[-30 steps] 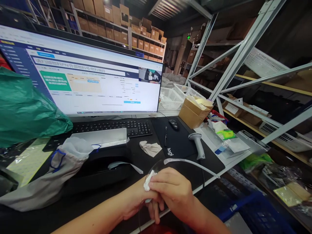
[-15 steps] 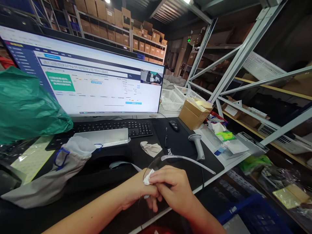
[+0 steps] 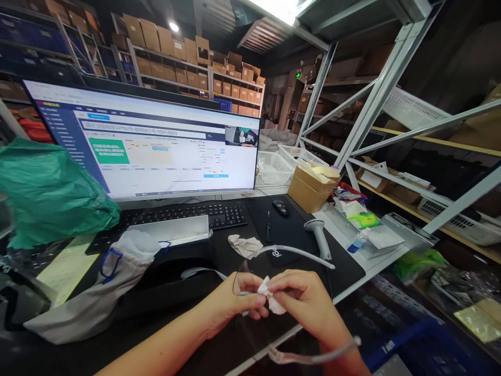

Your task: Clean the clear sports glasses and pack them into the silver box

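Observation:
My left hand (image 3: 238,300) pinches the clear lens of a pair of safety glasses (image 3: 291,251) near the desk's front edge. One translucent arm of the glasses reaches right over the mouse pad, the other arm shows below my right wrist. My right hand (image 3: 305,300) pinches a small white wipe (image 3: 271,298) against the lens, its fingertips meeting those of the left hand. Both hands are closed.
A monitor (image 3: 148,146), keyboard (image 3: 183,213), mouse (image 3: 281,207), barcode scanner (image 3: 319,237) and crumpled cloth (image 3: 245,245) lie on the black desk. A green bag (image 3: 50,193) and a grey pouch (image 3: 97,287) sit left. A cardboard box (image 3: 311,185) and metal shelving (image 3: 391,120) stand right.
My hands have come apart and turned the glasses: the wipe now sits between both sets of fingertips instead of under my right palm. The view has tilted up slightly.

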`<action>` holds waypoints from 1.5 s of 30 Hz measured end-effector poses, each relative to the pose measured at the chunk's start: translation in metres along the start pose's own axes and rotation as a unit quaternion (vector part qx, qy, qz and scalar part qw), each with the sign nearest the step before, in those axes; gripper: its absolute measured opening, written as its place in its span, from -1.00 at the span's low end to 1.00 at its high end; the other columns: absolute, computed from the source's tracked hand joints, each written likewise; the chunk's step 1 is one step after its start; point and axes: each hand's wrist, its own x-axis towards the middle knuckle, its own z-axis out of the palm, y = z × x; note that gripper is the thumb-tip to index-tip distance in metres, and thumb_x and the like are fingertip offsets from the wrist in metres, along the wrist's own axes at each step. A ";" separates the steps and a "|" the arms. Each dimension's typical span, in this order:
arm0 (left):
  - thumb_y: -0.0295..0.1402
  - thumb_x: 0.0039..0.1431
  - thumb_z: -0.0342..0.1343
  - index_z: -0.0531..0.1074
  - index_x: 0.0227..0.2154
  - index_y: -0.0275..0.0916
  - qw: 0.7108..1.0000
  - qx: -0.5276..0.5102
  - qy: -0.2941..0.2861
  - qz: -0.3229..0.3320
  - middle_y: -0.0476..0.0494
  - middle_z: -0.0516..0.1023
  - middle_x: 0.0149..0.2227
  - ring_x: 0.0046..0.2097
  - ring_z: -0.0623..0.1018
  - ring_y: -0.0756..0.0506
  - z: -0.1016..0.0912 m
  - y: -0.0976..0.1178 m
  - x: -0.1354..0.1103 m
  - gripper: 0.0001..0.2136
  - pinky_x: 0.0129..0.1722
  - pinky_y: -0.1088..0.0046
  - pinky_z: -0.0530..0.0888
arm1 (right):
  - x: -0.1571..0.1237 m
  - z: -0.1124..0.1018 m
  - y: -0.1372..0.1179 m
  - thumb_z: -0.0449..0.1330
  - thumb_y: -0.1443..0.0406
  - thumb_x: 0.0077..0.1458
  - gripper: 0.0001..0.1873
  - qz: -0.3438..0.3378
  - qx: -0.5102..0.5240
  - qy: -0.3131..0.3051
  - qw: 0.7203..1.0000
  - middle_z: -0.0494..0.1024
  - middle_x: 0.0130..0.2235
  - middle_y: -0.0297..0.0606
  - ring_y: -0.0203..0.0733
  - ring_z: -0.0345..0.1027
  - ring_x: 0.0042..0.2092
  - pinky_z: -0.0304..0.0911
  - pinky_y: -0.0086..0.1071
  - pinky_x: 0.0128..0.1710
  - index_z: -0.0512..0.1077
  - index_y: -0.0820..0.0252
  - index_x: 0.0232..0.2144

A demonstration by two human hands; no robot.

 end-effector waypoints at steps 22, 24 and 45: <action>0.11 0.00 0.32 0.60 -0.06 -0.29 0.988 0.084 0.015 0.125 -0.27 0.63 -0.08 -0.04 0.56 -0.22 -0.010 0.011 0.001 -0.40 -0.11 0.41 0.44 | 0.022 0.020 0.002 0.28 0.43 0.00 -0.86 0.020 -0.034 -0.062 0.997 0.67 -0.38 -0.27 -0.31 0.52 -0.47 0.36 -0.55 -0.50 0.65 0.20 -0.38; 0.11 -0.08 0.36 0.57 -0.02 -0.31 0.994 0.051 0.021 0.094 -0.32 0.66 -0.13 -0.13 0.60 -0.21 -0.009 0.011 0.000 -0.33 -0.19 0.41 0.46 | 0.017 0.015 0.002 0.28 0.46 -0.03 -0.85 0.022 -0.044 -0.087 0.995 0.67 -0.40 -0.28 -0.33 0.49 -0.51 0.33 -0.56 -0.54 0.65 0.21 -0.40; -0.06 -0.16 0.46 0.54 -0.36 -0.35 0.996 0.002 0.070 0.057 -0.27 0.66 -0.27 -0.31 0.66 -0.12 -0.014 0.023 -0.001 -0.55 -0.32 0.44 0.54 | 0.030 -0.039 0.031 0.31 0.05 0.12 -0.70 -0.045 0.104 -0.266 0.957 0.67 -0.44 -0.23 -0.16 0.59 -0.33 0.50 -0.30 -0.25 0.59 0.08 -0.52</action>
